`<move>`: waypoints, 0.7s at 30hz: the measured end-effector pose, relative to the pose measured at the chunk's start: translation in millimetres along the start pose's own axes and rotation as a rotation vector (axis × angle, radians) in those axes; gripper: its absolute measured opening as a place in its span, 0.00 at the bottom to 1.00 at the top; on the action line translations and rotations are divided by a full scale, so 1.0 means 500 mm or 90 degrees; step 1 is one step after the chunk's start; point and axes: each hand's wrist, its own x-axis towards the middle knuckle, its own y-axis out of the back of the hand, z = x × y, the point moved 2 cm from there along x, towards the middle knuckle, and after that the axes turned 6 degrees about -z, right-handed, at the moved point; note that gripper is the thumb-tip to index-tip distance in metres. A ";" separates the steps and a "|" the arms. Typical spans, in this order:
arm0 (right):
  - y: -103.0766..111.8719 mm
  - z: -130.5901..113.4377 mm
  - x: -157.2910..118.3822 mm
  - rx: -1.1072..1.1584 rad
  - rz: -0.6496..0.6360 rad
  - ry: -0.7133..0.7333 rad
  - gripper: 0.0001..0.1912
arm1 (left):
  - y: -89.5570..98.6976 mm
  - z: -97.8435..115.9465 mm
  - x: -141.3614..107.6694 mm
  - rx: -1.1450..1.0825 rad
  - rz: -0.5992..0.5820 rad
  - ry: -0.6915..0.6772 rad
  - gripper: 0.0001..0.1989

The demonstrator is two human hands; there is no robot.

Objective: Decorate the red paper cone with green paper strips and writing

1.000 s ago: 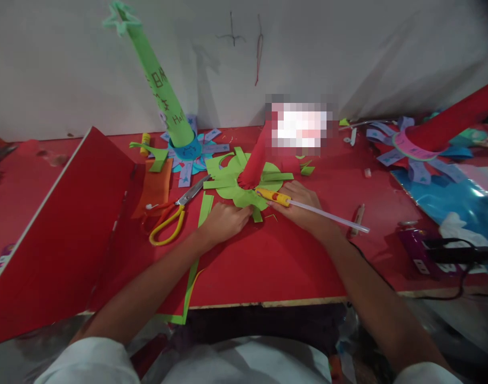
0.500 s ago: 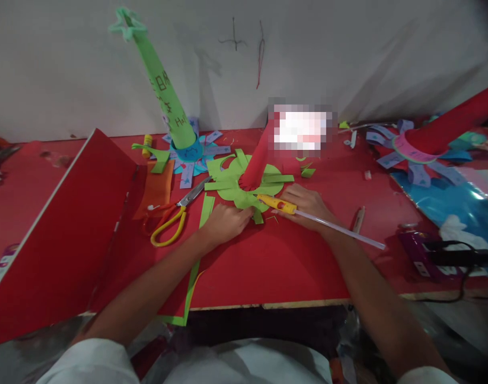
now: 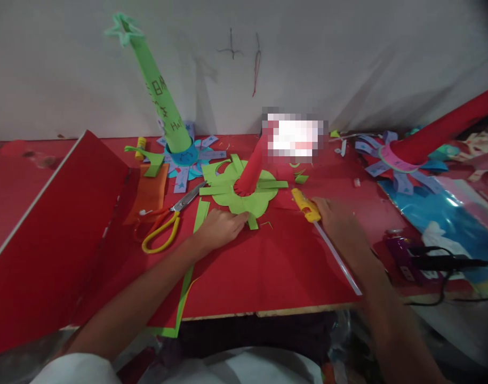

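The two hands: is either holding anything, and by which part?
The right hand holds the yellow glue gun near its rear end. The left hand touches the front strip of the green paper flower; whether it grips cannot be told.

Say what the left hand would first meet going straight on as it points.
Probably the lower strip of the green paper flower: the left hand seems to touch that strip, though depth is hard to judge.

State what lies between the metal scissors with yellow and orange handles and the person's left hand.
A narrow light-green paper strip lies between the scissors and the left hand, as the head view shows.
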 end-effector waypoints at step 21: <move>0.073 -0.110 0.153 0.329 0.096 0.087 0.30 | 0.009 -0.002 0.004 0.003 -0.109 0.034 0.18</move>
